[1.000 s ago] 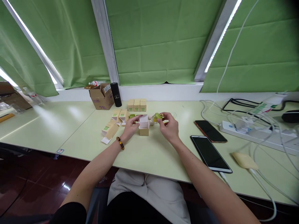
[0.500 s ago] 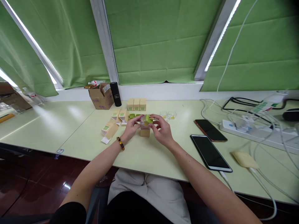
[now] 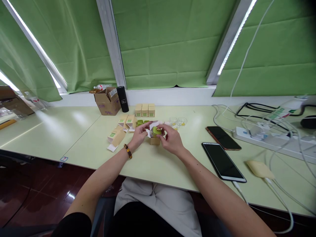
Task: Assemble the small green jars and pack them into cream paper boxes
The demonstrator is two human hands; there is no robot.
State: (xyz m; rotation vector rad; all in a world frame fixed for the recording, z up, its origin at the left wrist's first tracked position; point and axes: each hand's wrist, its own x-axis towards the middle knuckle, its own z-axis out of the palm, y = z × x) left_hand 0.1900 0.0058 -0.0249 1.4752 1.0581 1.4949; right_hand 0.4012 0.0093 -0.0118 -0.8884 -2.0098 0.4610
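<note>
My right hand point(image 3: 171, 139) is closed on a small green-capped container point(image 3: 156, 131), gripped by fingers and thumb. The container is at the open top of a small tan cardboard box point(image 3: 155, 142), partly inside it as far as I can see. White flaps stand up around the box's mouth. My left hand point(image 3: 139, 135), with a beaded bracelet at the wrist, has its fingers closed at the flap on the box's left side. Behind the left fingers sit more green items point(image 3: 140, 122). Several clear cups point(image 3: 182, 121) stand beyond my right hand.
Open tan boxes point(image 3: 116, 136) lie left of my hands, and closed boxes point(image 3: 145, 110) stand in a row behind. A large carton point(image 3: 106, 102) and a black cylinder point(image 3: 122, 99) are by the wall. Phones point(image 3: 223, 161), a power strip point(image 3: 259, 140) and tangled cables occupy the right.
The green-capped container has moved from above the box down to its opening. The white flaps now show, and my left fingers have shifted from the container to the box's flap.
</note>
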